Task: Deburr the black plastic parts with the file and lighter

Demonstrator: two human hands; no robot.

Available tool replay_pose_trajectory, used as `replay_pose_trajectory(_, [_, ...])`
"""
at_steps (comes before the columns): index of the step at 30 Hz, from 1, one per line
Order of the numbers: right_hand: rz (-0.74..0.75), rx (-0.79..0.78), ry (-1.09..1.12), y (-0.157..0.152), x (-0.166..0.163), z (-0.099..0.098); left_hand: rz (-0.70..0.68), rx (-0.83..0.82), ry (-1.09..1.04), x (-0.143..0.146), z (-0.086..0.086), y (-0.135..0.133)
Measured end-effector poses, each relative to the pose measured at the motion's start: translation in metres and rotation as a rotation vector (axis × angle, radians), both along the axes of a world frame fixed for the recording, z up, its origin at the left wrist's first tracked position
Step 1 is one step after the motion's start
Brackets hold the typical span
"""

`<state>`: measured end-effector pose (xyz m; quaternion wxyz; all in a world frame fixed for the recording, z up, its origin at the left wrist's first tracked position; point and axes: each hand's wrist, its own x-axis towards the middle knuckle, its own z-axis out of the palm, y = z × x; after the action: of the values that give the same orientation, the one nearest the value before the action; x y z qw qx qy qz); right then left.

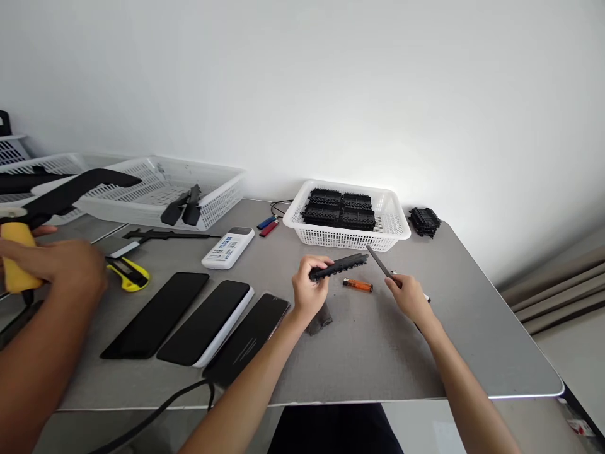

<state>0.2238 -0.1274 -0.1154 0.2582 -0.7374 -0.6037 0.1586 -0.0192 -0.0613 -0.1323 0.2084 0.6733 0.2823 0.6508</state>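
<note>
Here, left hand [312, 287] gripping toothed black part [338, 267], right hand [409, 296] clasping thin file [379, 261].

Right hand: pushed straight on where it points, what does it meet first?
Probably the white basket ahead, at its front wall, with the dark tool in the right hand leading; depth is unclear.

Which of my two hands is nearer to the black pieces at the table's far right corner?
Right. Your right hand is in front of the black pieces, slightly to their left; your left hand is much farther left, also in front.
</note>
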Motion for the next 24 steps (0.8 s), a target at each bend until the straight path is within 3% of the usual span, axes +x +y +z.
replay_pose_trajectory(8, [-0.043, -0.071, -0.222, 0.005, -0.012, -0.028, 0.031, -0.273, -0.201, 0.001, 0.001, 0.007])
replay_pose_trajectory(15, [-0.118, -0.148, -0.413, 0.009, -0.024, -0.039, -0.071, -0.534, -0.436, 0.004, -0.008, 0.023])
replay_pose_trajectory(24, [-0.128, -0.181, -0.504, 0.007, -0.031, -0.039, -0.185, -0.665, -0.597, 0.004, -0.016, 0.029])
